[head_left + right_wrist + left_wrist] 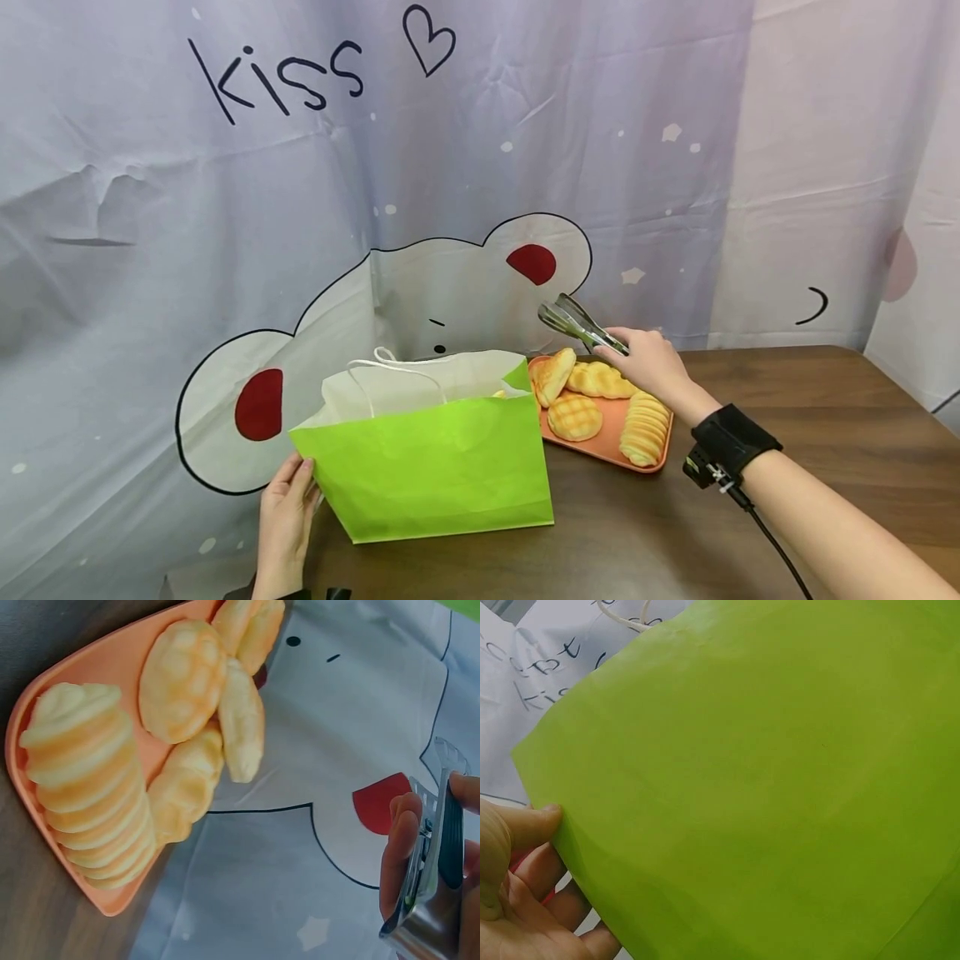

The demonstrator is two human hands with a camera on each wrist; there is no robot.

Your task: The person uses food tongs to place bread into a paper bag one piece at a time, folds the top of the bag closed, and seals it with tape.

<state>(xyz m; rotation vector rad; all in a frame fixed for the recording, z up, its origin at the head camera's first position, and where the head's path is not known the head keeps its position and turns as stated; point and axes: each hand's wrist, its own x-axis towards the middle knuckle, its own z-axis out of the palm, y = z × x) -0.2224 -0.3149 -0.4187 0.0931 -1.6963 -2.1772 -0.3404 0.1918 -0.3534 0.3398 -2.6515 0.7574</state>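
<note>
A bright green paper bag with a white inside and white cord handles stands on the table. My left hand pinches its left side edge, thumb on the front face and fingers behind. A bit of something yellow shows at the bag's right rim. My right hand grips metal tongs, raised above the back of an orange tray. Nothing is between the tong ends. The tray carries a ridged bread roll, a round scored bun, a twisted loaf and another golden bread.
The tray sits just right of the bag on the brown wooden table. Behind the table hangs a pale printed curtain with a bear drawing. A black cable trails from the right wrist band.
</note>
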